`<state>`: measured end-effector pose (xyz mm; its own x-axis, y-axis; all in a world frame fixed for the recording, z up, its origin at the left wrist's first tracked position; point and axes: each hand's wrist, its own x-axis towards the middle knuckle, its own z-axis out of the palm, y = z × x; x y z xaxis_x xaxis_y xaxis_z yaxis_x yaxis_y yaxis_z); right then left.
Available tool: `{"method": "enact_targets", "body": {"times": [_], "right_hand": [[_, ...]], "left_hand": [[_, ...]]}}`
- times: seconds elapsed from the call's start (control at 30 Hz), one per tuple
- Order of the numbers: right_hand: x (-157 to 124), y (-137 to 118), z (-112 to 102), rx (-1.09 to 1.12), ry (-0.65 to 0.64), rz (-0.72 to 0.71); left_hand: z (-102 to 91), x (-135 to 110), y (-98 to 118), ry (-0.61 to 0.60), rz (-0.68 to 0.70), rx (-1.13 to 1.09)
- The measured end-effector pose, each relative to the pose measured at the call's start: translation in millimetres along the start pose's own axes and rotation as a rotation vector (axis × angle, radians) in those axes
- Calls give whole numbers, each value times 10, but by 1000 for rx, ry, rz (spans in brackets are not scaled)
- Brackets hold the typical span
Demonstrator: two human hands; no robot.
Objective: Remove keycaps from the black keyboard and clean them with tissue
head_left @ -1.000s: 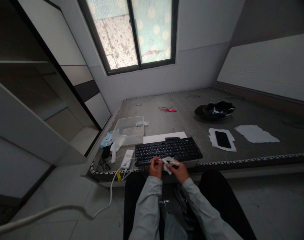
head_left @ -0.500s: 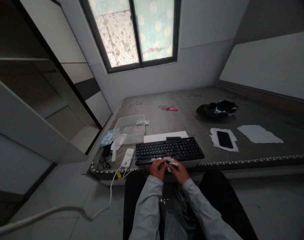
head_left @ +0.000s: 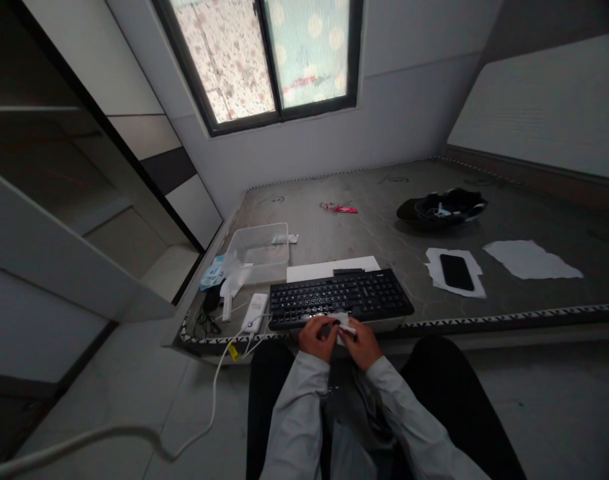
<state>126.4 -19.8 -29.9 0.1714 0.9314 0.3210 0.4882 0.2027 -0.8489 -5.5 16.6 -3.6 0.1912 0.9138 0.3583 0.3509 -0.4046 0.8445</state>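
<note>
A black keyboard (head_left: 329, 295) lies at the front edge of the surface before me; bright specks show among its keys on the near left side. Just over its near edge, my left hand (head_left: 316, 339) pinches a small black piece (head_left: 337, 323) that looks like a keycap. My right hand (head_left: 366, 345) is closed on a white tissue (head_left: 343, 319), pressed up against the black piece. The fingertips of both hands almost meet, and they partly hide what is between them.
Left of the keyboard are a white power strip (head_left: 255, 313), a clear plastic box (head_left: 264, 272) and a blue packet (head_left: 213, 272). A phone (head_left: 457, 272) lies on paper to the right. Behind it sits a black cap (head_left: 447, 208). Farther back is a red item (head_left: 343, 209).
Both hands stay together in nearly the same place, with the fingers shifting slightly around the tissue. The whole view has tilted down a little.
</note>
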Motion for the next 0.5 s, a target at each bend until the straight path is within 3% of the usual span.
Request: {"method": "enact_targets", "body": {"times": [0.17, 0.33, 0.4, 0.5], "right_hand": [[11, 36, -17, -30, 40, 54], [51, -21, -64, 36, 74, -25], [65, -5, -66, 55, 142, -23], [82, 74, -62, 71, 303, 121]], "left_hand": [[43, 36, -59, 44, -6, -12], [82, 83, -91, -18, -214, -87], [99, 97, -70, -38, -286, -134], [109, 118, -21, -57, -326, -157]]}}
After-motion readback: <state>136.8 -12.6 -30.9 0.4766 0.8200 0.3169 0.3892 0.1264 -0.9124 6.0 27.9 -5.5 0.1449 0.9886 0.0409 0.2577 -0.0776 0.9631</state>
